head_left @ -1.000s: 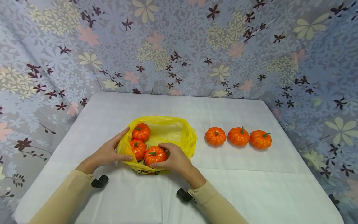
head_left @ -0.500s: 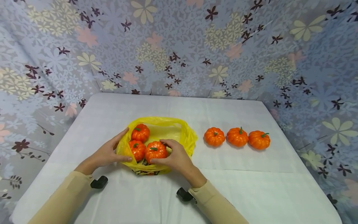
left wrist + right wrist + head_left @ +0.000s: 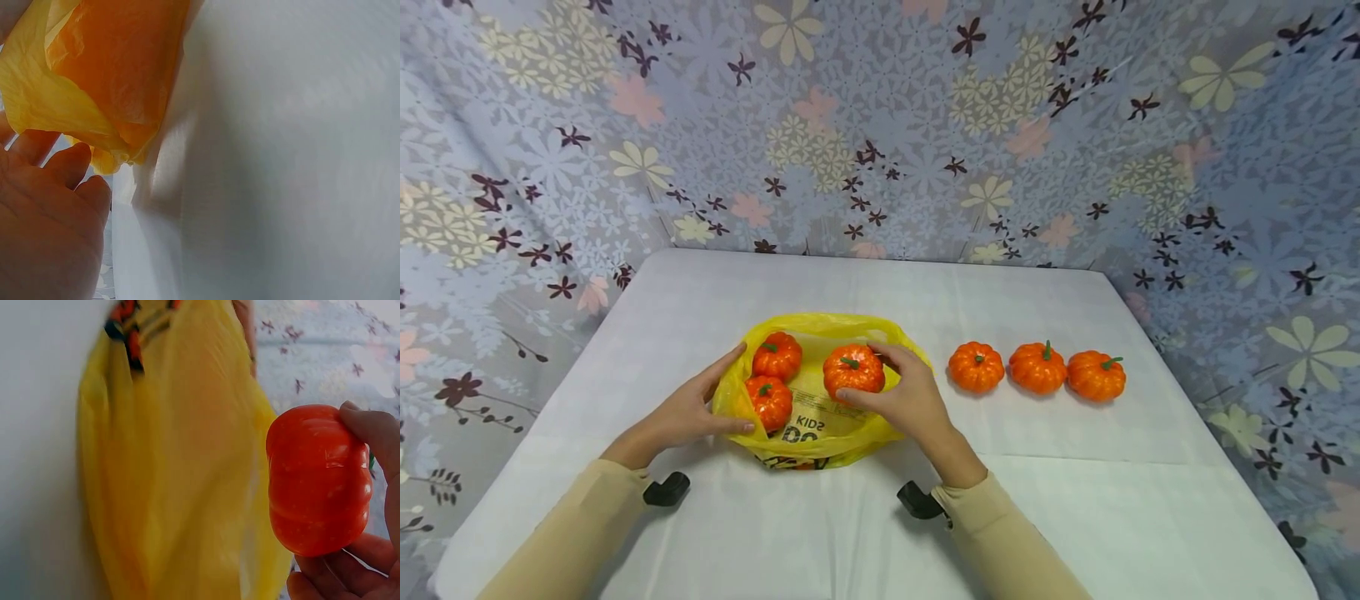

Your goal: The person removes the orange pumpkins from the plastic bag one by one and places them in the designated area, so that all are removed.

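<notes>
A yellow plastic bag [image 3: 820, 425] lies with its mouth wide open, dark print showing inside. At its left side my left hand [image 3: 688, 408] holds the rim, the thumb in front and the fingers behind; the left wrist view shows those fingers [image 3: 69, 162] against the plastic. My right hand [image 3: 913, 396] grips a small orange toy pumpkin [image 3: 853, 372] with a green stem, thumb on one side and fingers on the other. From the right wrist, that pumpkin appears raised above the rim. Two more pumpkins, a rear one [image 3: 777, 357] and a front one [image 3: 769, 403], sit in the bag's left part.
Right of the bag stand three similar pumpkins in a row: a left one [image 3: 976, 367], a middle one [image 3: 1037, 368] and a right one [image 3: 1096, 376]. They rest on a table with a white cover [image 3: 1075, 517]. Floral cloth [image 3: 880, 125] hangs behind and at both sides.
My right hand has lifted the pumpkin from beside the front one and carried it right and back, uncovering the print in the bag. The left hand has stayed in place.
</notes>
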{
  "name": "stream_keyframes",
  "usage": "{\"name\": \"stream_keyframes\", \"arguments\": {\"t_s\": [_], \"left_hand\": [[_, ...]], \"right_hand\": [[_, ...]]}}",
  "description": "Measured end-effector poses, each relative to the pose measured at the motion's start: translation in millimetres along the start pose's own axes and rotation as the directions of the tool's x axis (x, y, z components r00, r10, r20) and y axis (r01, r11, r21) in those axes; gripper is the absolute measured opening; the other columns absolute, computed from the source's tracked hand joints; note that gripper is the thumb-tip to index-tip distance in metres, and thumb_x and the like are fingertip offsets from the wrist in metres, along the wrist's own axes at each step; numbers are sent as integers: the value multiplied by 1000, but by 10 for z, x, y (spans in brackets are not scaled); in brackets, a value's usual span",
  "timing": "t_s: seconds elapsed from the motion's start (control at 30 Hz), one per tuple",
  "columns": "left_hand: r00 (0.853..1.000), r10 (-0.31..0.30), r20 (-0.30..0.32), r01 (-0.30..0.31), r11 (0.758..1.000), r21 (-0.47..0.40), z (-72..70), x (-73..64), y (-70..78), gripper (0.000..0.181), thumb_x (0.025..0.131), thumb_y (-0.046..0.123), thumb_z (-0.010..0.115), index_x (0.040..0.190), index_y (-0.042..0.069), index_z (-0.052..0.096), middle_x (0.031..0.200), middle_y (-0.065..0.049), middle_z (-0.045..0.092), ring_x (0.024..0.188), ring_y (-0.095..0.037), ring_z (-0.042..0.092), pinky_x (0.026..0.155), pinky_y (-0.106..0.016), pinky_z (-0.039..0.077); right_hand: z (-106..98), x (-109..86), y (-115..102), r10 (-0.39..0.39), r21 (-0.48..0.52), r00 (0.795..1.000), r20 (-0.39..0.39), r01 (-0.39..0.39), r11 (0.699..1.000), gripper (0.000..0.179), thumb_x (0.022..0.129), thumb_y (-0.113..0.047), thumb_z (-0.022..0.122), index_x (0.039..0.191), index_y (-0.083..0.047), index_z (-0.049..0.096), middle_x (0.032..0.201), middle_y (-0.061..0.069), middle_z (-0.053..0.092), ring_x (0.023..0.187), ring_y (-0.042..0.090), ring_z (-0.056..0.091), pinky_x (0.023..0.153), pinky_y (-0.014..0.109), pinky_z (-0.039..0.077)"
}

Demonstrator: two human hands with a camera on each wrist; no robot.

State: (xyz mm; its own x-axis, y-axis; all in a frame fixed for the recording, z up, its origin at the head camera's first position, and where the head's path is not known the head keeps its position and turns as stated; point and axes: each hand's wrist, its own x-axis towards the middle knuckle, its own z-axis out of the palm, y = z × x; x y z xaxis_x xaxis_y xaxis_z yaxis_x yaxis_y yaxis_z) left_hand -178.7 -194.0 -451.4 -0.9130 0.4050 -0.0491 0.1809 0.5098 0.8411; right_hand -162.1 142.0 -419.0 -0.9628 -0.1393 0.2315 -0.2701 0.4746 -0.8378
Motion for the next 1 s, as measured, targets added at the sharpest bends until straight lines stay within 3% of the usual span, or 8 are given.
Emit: {"name": "stream_keyframes", "arguments": {"t_s": [0.17,0.4,0.53,0.7,1.0], "left_hand": [[1000,-11,-2,11,1000,5,-8,-9,9,115,77,33,89,164,27,14,167,-15,14,150,-44,13,114,-68,17],[1000,-10,2,10,1000,12,-4,-2,-10,115,77,34,89,164,26,14,167,-13,14,150,-43,14,115,-67,18],[1000,-1,-1,1,1000,11,-8,19,-5,115,77,35,89,164,25,15,167,-13,14,150,-42,13,115,-67,17],[1000,-17,5,17,1000,1,-11,37,9,114,77,35,89,164,26,14,167,-12,13,150,-42,12,115,-68,16],[1000,-30,3,30,1000,0,3,15,-2,115,77,35,89,164,26,14,167,-12,13,150,-41,13,115,-67,17]], "right_hand": [[-212,3,56,49,-42,998,-51,-51,998,83,69,-44,93,138,-11,62,135,5,61,125,27,55,105,51,46],[-453,-63,176,80,-2,995,-66,-80,997,82,71,-40,93,139,-6,59,136,9,59,127,29,53,109,51,41],[-594,-117,249,94,12,991,-91,-94,996,81,71,-37,93,139,-7,59,136,11,58,125,29,55,107,48,44],[-800,-215,335,136,-43,981,-140,-143,989,81,71,-40,93,138,-8,61,137,10,58,123,30,57,103,47,48],[-1160,-461,546,237,-60,955,-180,-251,966,86,75,-43,89,144,-5,54,142,16,55,131,36,51,110,54,39]]}}
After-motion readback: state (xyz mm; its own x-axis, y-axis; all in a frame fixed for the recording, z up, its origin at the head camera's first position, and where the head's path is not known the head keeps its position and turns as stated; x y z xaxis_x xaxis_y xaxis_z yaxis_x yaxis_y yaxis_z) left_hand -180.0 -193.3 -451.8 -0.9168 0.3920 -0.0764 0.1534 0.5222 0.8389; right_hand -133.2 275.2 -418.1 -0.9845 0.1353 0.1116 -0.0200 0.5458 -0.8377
